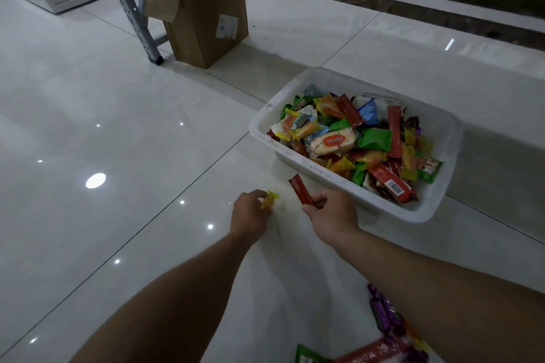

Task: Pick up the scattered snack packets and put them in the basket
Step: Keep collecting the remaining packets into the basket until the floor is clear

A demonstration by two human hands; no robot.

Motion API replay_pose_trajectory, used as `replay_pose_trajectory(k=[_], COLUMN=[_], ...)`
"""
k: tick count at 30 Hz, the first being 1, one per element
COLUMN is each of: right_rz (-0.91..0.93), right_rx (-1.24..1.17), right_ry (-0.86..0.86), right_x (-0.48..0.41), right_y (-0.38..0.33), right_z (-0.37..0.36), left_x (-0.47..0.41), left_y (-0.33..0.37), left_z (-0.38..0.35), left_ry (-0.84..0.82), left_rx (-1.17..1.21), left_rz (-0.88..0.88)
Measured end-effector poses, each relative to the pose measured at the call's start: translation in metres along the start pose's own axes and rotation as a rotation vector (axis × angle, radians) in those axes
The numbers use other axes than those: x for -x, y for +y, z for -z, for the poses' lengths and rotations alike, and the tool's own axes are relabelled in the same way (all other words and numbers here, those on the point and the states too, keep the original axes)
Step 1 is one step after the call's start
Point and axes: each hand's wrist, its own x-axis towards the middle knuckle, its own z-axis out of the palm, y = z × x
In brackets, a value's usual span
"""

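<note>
left hand: fingers curled round a small yellow packet
right hand: pinching a red stick packet, top end poking up, just beside the basket's near rim
basket: white, heaped with packets up to the rim
loose packets: purple, red, green ones under the right forearm
room: wide glossy floor tiles to the left; cardboard box and shelf leg well behind
</note>
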Motion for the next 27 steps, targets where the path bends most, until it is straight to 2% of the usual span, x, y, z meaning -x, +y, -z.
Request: replay_pose_trajectory(k=[5,9,15,19,22,27], right_rz=[0.08,0.126,0.113,0.04,0.008,-0.04], right_rx=[-0.028,-0.099,-0.191,-0.319,-0.314,-0.293], right_ry=[-0.007,0.046,0.168,0.162,0.177,0.2], right_x=[0.01,0.012,-0.009,-0.028,-0.047,-0.087], right_y=[-0.029,-0.053,-0.074,-0.074,-0.072,-0.068], right_z=[0.008,0.021,0.062,0.097,0.116,0.132], left_x=[0.008,0.01,-0.002,-0.02,-0.038,-0.074], left_y=[0.011,0.036,0.099,0.139,0.163,0.188], left_z=[0.03,0.053,0.071,0.064,0.052,0.031], left_ry=[0.074,0.137,0.123,0.078,0.047,0.094], left_rx=[0.067,0.252,0.392,0.399,0.368,0.293], left_rz=[-0.067,-0.069,-0.128,-0.128,-0.127,-0.124])
